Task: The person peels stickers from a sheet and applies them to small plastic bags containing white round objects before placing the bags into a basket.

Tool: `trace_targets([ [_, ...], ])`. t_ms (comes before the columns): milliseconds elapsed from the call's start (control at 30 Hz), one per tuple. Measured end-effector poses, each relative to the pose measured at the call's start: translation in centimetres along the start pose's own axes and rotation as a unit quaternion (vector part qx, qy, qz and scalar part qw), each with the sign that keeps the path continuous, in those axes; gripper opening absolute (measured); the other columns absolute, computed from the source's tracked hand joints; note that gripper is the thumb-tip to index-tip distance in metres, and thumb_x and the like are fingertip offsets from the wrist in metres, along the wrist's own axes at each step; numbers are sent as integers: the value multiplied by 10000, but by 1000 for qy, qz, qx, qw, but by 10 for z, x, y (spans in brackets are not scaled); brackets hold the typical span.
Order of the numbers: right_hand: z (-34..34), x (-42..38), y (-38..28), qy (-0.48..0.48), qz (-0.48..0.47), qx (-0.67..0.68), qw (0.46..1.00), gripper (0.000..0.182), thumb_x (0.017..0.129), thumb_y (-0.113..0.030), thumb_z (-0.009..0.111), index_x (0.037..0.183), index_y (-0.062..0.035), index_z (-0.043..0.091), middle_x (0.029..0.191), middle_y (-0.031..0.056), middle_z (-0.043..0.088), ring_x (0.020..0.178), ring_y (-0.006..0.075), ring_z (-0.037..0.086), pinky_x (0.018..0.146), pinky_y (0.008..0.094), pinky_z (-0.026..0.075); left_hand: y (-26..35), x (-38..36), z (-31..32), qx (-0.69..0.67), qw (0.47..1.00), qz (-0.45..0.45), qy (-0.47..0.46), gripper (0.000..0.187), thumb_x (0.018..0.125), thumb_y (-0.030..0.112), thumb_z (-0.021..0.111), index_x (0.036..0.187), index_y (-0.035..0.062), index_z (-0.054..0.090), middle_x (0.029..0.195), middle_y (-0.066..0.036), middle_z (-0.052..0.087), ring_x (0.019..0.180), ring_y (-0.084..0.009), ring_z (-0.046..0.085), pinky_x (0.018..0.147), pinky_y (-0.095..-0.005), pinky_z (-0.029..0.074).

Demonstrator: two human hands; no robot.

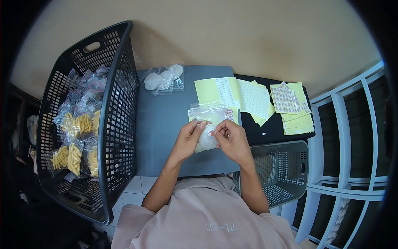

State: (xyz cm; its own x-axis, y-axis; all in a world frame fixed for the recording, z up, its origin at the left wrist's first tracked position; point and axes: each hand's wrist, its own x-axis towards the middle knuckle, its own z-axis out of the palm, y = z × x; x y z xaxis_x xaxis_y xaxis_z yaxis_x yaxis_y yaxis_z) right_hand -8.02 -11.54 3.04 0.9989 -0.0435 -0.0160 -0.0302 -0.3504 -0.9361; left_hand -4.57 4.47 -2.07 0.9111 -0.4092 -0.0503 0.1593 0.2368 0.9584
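Note:
Over the grey table, a clear zip bag [207, 109] with a white, textured, rounded item [207, 141] inside is held in front of me. My left hand [189, 137] pinches its left side, thumb on the front. On the right side, my right hand [233, 141] has its fingers curled and its thumb pressed to the bag's front. A small round pinkish sticker [212, 133] shows at that thumb's tip. Behind the bag, a sheet of printed stickers [229, 113] is partly covered.
A tall dark basket [120, 103] at left holds several bags of yellow pieces [74, 159]. Bags with white discs [165, 79] lie at the back. Sticker sheets [253, 99] and more sheets [296, 124] lie right. A grey-green basket [286, 166] stands at lower right.

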Motion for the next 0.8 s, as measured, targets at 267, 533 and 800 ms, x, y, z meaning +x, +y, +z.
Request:
trace_targets([
  [267,-9,4,1,83,61,173,979,253,774,-46,742,896,11,527,835,39,539,571,69,493,498,245,430,15,2,0,-39,999,-13,-2,290,1007,228,462,1106,-7,601,952,-51,629,857,-82,591,727,-230,488],
  [533,-1,-2,14,42,22,150,988,351,777,-100,759,1053,17,577,918,68,605,718,104,586,635,237,473,14,2,9,-34,999,-15,-16,301,997,228,492,1100,-26,617,959,-60,641,855,-83,586,729,-229,488],
  [800,13,1,28,71,-29,148,986,343,745,-118,790,984,27,590,838,78,634,770,128,584,675,269,477,13,3,12,-35,998,8,52,289,986,179,517,1072,-58,658,915,-52,660,820,-74,561,721,-219,468],
])
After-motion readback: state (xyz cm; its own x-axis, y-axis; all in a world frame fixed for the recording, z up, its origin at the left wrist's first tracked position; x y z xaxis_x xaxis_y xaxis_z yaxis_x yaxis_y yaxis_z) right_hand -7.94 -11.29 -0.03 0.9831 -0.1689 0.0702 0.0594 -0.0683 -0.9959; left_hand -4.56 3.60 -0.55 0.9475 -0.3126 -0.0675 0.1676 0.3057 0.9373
